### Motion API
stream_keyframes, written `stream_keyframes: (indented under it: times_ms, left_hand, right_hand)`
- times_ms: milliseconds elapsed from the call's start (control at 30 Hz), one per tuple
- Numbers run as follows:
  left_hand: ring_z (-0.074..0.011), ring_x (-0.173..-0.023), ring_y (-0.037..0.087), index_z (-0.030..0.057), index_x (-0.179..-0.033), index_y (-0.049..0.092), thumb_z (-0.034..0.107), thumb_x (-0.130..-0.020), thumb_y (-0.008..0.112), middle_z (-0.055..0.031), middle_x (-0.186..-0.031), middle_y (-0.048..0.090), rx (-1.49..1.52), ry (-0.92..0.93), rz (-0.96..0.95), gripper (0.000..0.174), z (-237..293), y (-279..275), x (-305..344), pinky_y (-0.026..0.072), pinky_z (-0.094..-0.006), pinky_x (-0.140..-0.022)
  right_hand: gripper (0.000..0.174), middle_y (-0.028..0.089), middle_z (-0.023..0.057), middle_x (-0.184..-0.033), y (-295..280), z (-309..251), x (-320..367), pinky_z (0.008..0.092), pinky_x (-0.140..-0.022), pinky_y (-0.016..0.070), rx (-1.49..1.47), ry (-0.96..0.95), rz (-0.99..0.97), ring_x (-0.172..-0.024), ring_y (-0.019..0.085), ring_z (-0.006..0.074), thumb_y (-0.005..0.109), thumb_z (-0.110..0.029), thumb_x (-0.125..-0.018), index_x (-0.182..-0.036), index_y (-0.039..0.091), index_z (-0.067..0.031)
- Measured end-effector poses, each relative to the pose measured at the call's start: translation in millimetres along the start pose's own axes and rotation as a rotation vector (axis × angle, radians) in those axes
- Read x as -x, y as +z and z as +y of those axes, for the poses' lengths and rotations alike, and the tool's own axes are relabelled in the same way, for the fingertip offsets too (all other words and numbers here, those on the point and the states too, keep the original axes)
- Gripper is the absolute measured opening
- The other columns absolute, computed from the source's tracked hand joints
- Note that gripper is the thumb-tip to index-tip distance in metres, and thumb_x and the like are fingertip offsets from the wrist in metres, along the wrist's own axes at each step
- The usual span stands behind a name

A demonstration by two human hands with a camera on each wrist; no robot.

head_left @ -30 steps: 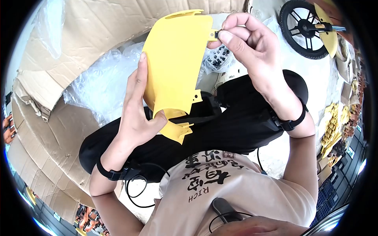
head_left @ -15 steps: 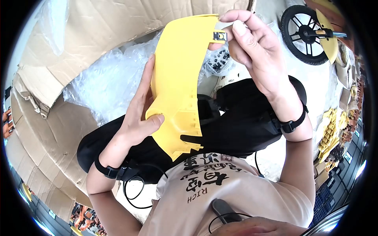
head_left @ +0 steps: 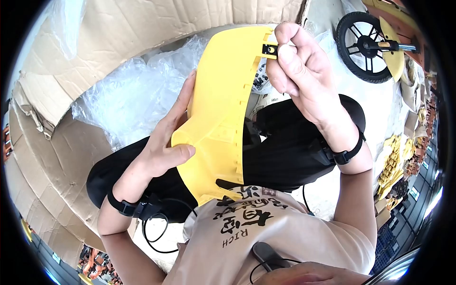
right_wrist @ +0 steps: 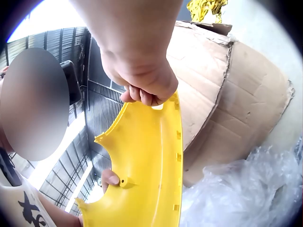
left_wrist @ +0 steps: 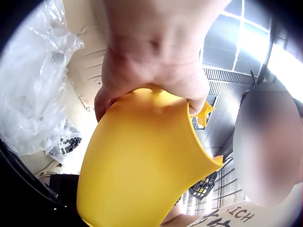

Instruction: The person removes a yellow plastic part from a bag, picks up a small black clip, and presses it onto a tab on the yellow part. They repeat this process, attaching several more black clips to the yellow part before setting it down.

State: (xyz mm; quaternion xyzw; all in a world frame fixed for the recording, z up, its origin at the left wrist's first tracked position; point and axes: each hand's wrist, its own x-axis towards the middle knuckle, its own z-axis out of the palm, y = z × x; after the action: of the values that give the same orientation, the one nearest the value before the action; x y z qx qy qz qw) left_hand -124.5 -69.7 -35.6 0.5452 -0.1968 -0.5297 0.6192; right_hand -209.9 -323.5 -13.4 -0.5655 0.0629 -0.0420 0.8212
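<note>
A curved yellow plastic shell is held above the person's lap. The left hand grips its lower left side, thumb on the front face, fingers behind; the left wrist view shows this hand over the shell's outer face. At the upper right tab sits a small black clip. The right hand pinches at that tab between thumb and curled fingers. In the right wrist view the right hand is at the end of the shell, whose inner side shows notches along one edge.
Crumpled clear plastic and cardboard lie at the left and back. A bag of small black parts is behind the shell. A black wheel stands at the upper right, with yellow parts piled at the right.
The shell has turned and shifted right and down, showing its notched edge. The right thumb came off the clip, leaving it exposed, and is now back at the tab.
</note>
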Motion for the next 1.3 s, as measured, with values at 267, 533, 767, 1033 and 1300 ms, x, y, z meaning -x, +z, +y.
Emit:
stream_keyframes:
  times_ms: [267,533,767,1033,1300]
  left_hand:
    - [-0.0325,-0.152,0.012,0.0022,-0.157,0.008,0.025,-0.071,0.06,-0.0189,-0.164,0.009,-0.209,0.135,-0.053,0.104,4.2,-21.6,5.3,0.0129,-0.0448,-0.121]
    - [-0.0309,-0.15,0.02,0.005,-0.158,0.008,0.015,-0.065,0.055,-0.0183,-0.163,0.017,-0.159,0.123,0.046,0.105,0.1,-17.7,-3.8,0.0168,-0.0432,-0.12]
    - [-0.0292,-0.139,0.041,0.0074,-0.159,0.011,0.016,-0.066,0.055,-0.0183,-0.155,0.034,-0.11,0.009,0.21,0.103,4.0,-11.8,-6.9,0.0289,-0.039,-0.116]
    - [-0.0281,-0.14,0.039,0.008,-0.159,0.0,0.017,-0.07,0.056,-0.0184,-0.155,0.032,0.238,-0.015,0.218,0.106,-3.7,-15.7,-5.3,0.0329,-0.0392,-0.114]
    - [-0.0296,-0.14,0.04,0.0118,-0.159,0.001,0.031,-0.068,0.065,-0.0175,-0.154,0.032,0.069,0.009,0.326,0.113,-2.0,-4.2,-5.1,0.0341,-0.0416,-0.115]
  right_hand:
    - [0.023,0.048,-0.0019,-0.062,3.2,-3.5,5.0,0.0207,-0.051,0.0289,-0.101,0.11,-0.053,-0.05,0.036,0.0047,0.054,-0.028,-0.104,-0.115,0.054,-0.0077]
    - [0.029,0.047,-0.0022,-0.059,-0.9,2.3,-1.2,0.0216,-0.05,0.0299,-0.001,0.117,0.033,-0.049,0.035,0.005,0.054,-0.029,-0.104,-0.12,0.059,-0.0055]
    - [0.038,0.057,0.0031,-0.086,-7.9,2.9,-4.0,0.0227,-0.062,0.0364,-0.189,0.387,0.114,-0.065,0.043,0.0079,0.046,-0.033,-0.105,-0.122,0.056,-0.0008]
    - [0.046,0.048,0.0248,-0.142,0.5,3.7,-0.6,0.0345,-0.11,0.0442,-0.15,0.374,-0.039,-0.128,0.054,0.0304,0.046,-0.011,-0.103,-0.143,0.038,0.0096]
    - [0.041,0.056,0.0244,-0.134,7.6,-5.1,0.4,0.0299,-0.095,0.0549,0.001,0.338,0.021,-0.115,0.065,0.0283,0.048,-0.017,-0.104,-0.138,0.045,0.0059]
